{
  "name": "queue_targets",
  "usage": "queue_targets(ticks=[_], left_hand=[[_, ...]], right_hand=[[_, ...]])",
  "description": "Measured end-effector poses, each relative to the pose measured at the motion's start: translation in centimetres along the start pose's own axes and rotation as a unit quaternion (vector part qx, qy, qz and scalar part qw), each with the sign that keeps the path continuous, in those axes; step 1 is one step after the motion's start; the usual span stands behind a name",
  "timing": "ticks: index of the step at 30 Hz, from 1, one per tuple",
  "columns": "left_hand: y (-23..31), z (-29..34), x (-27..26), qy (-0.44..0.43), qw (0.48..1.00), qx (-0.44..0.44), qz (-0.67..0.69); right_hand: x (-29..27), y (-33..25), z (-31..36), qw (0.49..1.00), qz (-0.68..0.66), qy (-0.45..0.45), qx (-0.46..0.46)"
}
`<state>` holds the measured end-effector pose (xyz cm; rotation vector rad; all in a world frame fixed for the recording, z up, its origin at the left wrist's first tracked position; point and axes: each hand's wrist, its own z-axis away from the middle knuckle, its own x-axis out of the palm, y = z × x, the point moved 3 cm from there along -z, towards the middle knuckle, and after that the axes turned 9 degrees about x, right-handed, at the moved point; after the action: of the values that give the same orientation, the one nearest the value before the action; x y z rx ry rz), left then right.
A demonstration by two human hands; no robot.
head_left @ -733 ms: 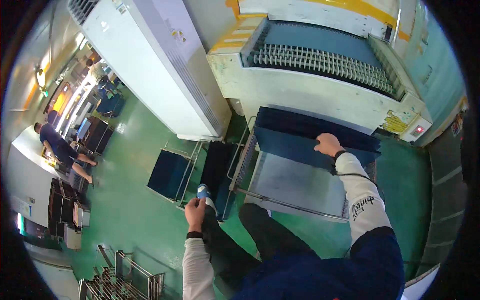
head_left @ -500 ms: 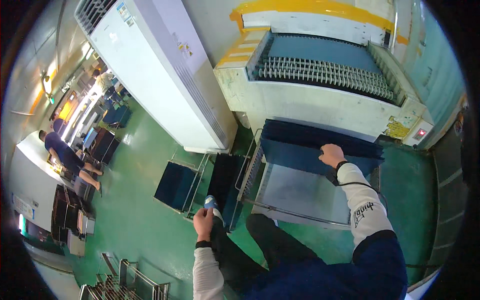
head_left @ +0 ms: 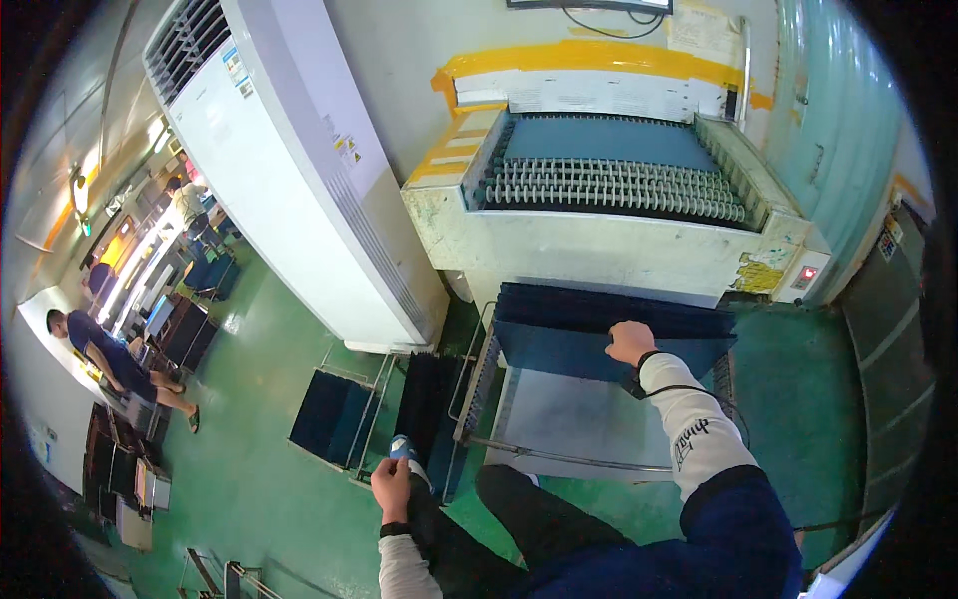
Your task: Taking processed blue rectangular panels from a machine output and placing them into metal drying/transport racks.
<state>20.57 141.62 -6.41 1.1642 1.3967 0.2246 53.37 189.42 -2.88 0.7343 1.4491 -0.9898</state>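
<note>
Over the rack in front of me, my right hand is closed at the upper edge of the frontmost dark blue panel. The fingertips are partly hidden, but they appear to pinch that edge. Behind it, several more dark thin panels stand close together. My left hand hangs above my left leg, near my blue shoe. Its fingers are curled together, and no object shows in them. A dark cord runs along my right sleeve from the wrist.
A roller conveyor machine carries a blue-grey panel beyond the rack. Left of the rack stand more racks with dark panels. A tall white air conditioner rises behind them. Two people work far left, one in dark clothes.
My view has tilted up, so the machine and rack sit lower and a screen's edge shows at the top. Both hands keep about the same pose.
</note>
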Motion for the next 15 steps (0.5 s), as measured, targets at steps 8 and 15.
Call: queue_targets(ticks=[8,15], left_hand=[[-0.2,0.0,-0.1,-0.007,1.000,-0.002,0.026],[-1.5,0.1,0.1,-0.003,0.999,-0.012,0.041]], right_hand=[[-0.3,-0.2,-0.1,1.000,0.003,0.001,-0.004],[-0.5,-0.5,-0.3,0.999,0.015,-0.027,0.019]])
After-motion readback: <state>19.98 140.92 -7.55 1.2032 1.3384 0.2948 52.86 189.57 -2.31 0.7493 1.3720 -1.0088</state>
